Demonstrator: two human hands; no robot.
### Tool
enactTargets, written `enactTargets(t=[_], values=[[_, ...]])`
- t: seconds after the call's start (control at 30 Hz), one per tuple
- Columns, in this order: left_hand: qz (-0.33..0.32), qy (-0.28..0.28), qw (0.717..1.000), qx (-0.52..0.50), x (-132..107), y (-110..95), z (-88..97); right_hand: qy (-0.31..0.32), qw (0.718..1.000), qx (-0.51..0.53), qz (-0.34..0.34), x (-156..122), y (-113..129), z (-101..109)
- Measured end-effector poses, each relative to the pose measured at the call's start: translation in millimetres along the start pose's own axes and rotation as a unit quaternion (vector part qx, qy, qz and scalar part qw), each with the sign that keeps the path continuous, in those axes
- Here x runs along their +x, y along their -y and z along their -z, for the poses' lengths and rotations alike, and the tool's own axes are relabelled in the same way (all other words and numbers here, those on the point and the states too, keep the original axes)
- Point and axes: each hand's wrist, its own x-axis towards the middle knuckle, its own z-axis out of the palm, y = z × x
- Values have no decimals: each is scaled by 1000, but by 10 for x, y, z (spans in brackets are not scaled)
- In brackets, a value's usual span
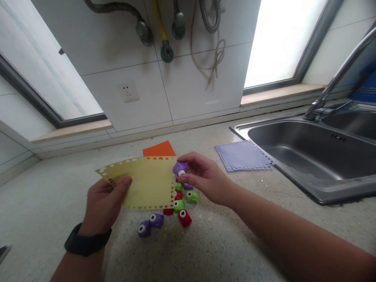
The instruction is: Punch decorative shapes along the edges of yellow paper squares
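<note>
My left hand [104, 201] holds a yellow paper sheet [145, 180] by its lower left side, above the countertop. The sheet's edges carry rows of small punched shapes. My right hand [202, 174] pinches a purple craft punch [179, 169] against the sheet's right edge. Under the sheet lie several small punches on the counter: green ones [191, 196], red ones [185, 217] and two purple ones [151, 224]. A black watch sits on my left wrist.
An orange sheet [160, 149] lies behind the yellow one. A lilac punched sheet [242, 155] lies beside the steel sink [308, 156] at right, with its tap [337, 76]. Paper bits dot the speckled countertop [44, 196]. A tiled wall with a socket [128, 91] and hoses rises behind.
</note>
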Motion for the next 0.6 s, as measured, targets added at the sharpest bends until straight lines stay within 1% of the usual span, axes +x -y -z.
enactTargets(t=[0.1,0.23,0.37,0.6], values=[[88,-4,995,-54,-22,-48,-3,5,999,44,-21,20,10,6],[136,14,989,-64,-23,-67,-6,-14,994,63,-90,45,0,32],[162,43,985,-52,-14,-81,-30,-32,987,69,-142,60,-41,46],[168,55,983,-40,-15,-113,-99,-26,964,140,-224,49,-122,9]])
